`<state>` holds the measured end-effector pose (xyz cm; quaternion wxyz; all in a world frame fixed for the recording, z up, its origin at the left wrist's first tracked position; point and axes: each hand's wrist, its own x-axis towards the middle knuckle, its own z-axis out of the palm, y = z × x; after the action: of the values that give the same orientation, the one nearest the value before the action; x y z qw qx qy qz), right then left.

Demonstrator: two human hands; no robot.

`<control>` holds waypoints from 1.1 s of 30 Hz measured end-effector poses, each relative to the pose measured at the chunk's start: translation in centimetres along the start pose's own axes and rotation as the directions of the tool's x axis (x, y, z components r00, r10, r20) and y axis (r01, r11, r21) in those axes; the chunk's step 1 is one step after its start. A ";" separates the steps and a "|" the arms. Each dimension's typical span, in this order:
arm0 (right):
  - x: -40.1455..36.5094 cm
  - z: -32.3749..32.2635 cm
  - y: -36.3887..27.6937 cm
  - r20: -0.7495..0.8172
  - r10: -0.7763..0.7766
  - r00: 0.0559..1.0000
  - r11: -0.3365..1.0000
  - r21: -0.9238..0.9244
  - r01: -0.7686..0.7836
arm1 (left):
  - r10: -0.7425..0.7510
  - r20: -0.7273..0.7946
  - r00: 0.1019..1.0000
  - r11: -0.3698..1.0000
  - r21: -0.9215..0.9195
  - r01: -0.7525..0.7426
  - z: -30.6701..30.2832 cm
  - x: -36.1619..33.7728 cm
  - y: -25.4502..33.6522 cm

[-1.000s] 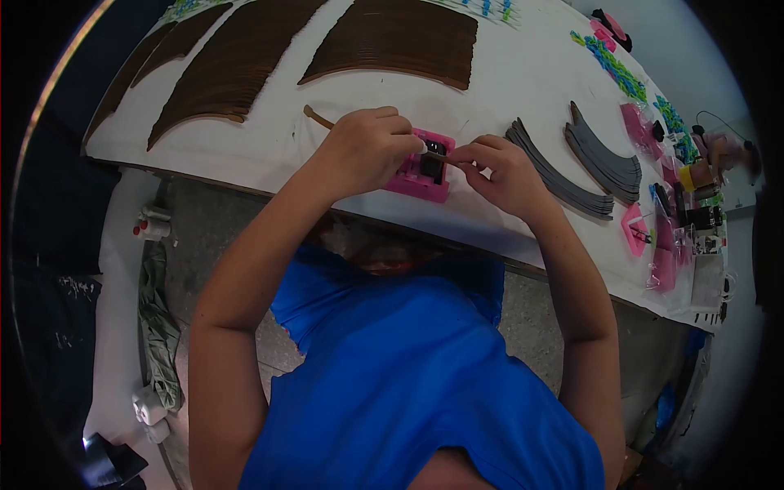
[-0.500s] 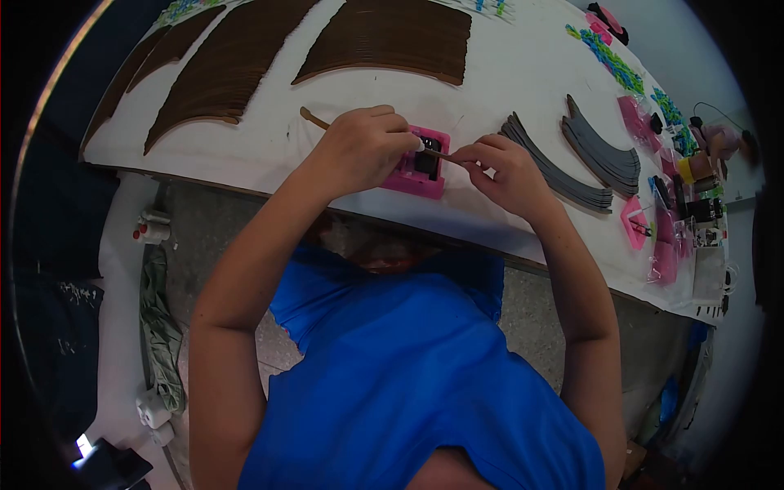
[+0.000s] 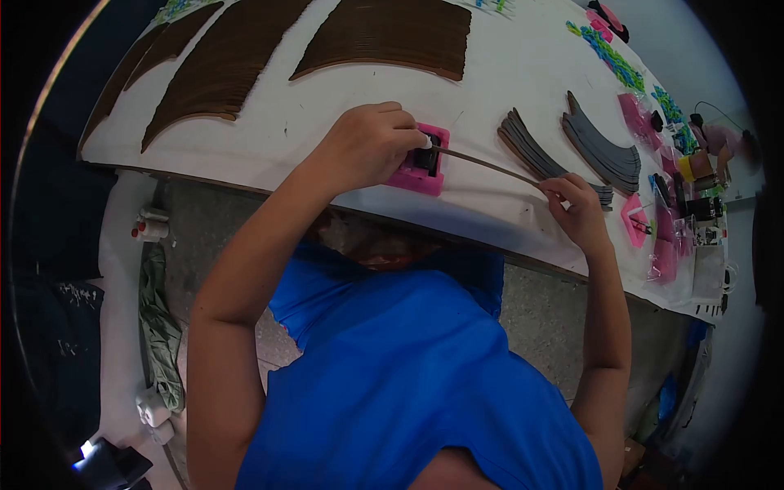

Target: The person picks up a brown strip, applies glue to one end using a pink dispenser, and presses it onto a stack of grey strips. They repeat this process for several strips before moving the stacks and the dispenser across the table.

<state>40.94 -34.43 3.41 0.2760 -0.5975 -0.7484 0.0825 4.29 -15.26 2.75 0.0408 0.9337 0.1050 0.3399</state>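
Note:
A thin brown strip point(image 3: 486, 163) is stretched between my two hands above the white table. My right hand point(image 3: 578, 208) is closed in a pinch on the strip's right end, just over the tip of a fanned stack of grey strips point(image 3: 523, 145). My left hand point(image 3: 371, 145) is closed at the other end, over a pink tray point(image 3: 437, 181) holding a black block-like thing point(image 3: 425, 161). A small white piece point(image 3: 426, 142), too small to identify, shows at my left fingertips, where the strip emerges. My left fingers partly hide the tray and block.
Wide fanned sheets of brown strips point(image 3: 392, 37) lie at the back and left. A second grey stack point(image 3: 600, 151) sits to the right. Pink pieces point(image 3: 633, 220), plastic bags, and green-blue bits point(image 3: 608, 61) line the right side. The table's front edge runs before my body.
My right hand has moved right and slightly toward me, drawing the brown strip out. The strip's end that stuck out left of my left hand is gone from there. My left hand has barely moved.

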 end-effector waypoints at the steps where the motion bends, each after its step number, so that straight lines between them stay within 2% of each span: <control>1: -0.5 -0.4 0.2 -0.004 0.037 0.999 0.999 -0.013 -0.037 | -0.006 0.024 1.000 1.000 -0.003 0.006 -0.1 0.0 0.0; 8: -2.0 -1.5 1.3 -0.029 0.079 0.996 0.995 -0.064 -0.081 | -0.009 0.073 0.997 1.000 0.011 0.008 -0.5 0.4 -0.1; 15: -2.0 -1.5 1.5 -0.062 0.043 0.997 0.996 -0.079 -0.047 | 0.015 0.052 0.999 0.999 0.041 -0.017 -0.5 0.7 -0.2; 20: -2.2 -2.1 1.8 -0.073 0.064 0.995 0.994 -0.083 -0.070 | 0.011 0.095 0.995 0.999 0.035 -0.015 -0.5 1.0 0.0; 23: -2.0 -3.7 2.0 -0.116 0.044 0.992 0.991 -0.118 -0.058 | -0.002 0.052 0.999 1.000 0.022 0.001 0.3 1.5 0.2; 25: -1.3 -5.6 1.7 -0.177 -0.048 0.983 0.963 -0.271 -0.002 | -0.016 0.036 0.999 1.000 -0.001 0.016 0.8 1.9 0.7; 29: 0.8 -9.7 -0.1 -0.237 -0.033 0.971 0.936 -0.347 -0.053 | -0.063 0.019 0.998 0.994 -0.085 0.064 1.7 2.4 1.3; 30: 1.7 -10.6 -0.5 -0.254 -0.135 0.958 0.893 -0.451 0.006 | -0.059 0.020 0.998 0.994 -0.088 0.061 1.7 2.7 1.6; 31: 2.5 -11.5 -0.9 -0.259 -0.237 0.936 0.833 -0.551 0.059 | -0.121 0.042 0.992 0.987 -0.100 0.125 1.6 3.0 2.0; 32: 3.4 -12.2 -1.5 -0.260 -0.235 0.937 0.833 -0.551 0.056 | -0.183 0.065 0.981 0.976 -0.111 0.189 1.6 3.3 2.3; 33: 4.3 -12.7 -2.2 -0.272 -0.279 0.921 0.825 -0.559 0.085 | -0.182 0.066 0.981 0.976 -0.112 0.188 2.0 3.5 2.2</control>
<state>45.04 -33.57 16.39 0.2303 -0.5801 -0.7360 -0.2622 8.55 -16.69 3.74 0.1301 0.9249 0.1700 0.3143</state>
